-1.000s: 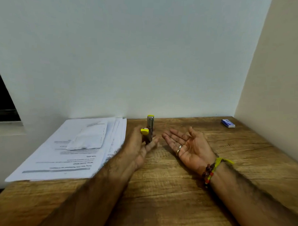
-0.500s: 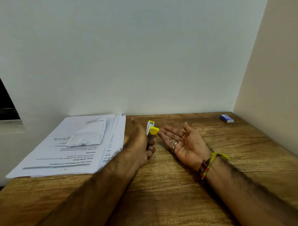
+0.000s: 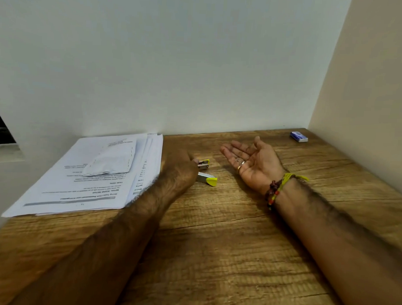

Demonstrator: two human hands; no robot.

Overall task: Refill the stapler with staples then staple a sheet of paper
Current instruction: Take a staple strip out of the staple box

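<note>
Stapler [image 3: 206, 173]: yellow-tipped, swung open, mid-table, gripped in my left hand [image 3: 179, 172].
My right hand [image 3: 252, 161]: palm up, fingers spread, empty, resting on the table [image 3: 214, 255].
Paper stack [image 3: 92, 173]: left edge.
Small blue box [image 3: 298, 136]: far right corner.

You sit at a wood-grain table [image 3: 214, 255] pushed into a corner where a pale white wall [image 3: 176, 60] meets a cream side wall [image 3: 375, 90], with what may be a dark window opening [image 3: 0, 129] above a ledge at far left.
</note>
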